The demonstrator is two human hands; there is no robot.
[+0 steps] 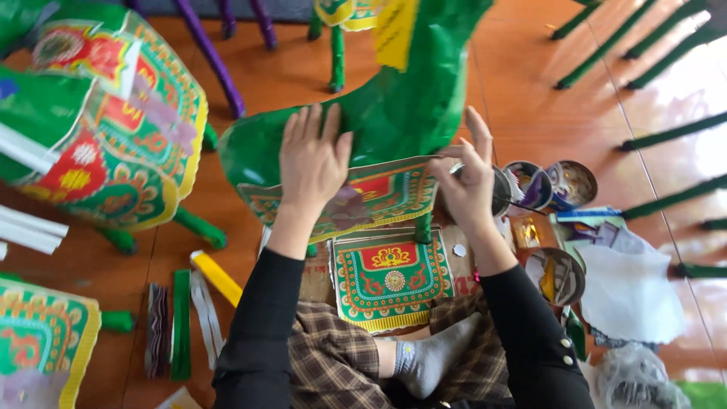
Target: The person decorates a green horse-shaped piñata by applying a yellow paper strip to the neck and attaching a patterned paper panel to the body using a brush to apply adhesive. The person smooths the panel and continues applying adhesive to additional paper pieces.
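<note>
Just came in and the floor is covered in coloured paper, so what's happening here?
A person sits on the wooden floor working on a green paper animal figure. The left hand lies flat on a patterned saddle sheet against the figure's side, while the right hand pinches the sheet's edge. A stack of matching patterned sheets lies by the lap, small round tins sit to the right, and another decorated figure stands to the left.

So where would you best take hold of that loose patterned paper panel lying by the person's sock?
Probably by its near yellow-fringed edge, coming from the person's own side. The patterned panel lies flat on a stack, its far edge tucked under the green paper horse that the left hand and right hand press on, so only the near edge by the sock is free.
</note>
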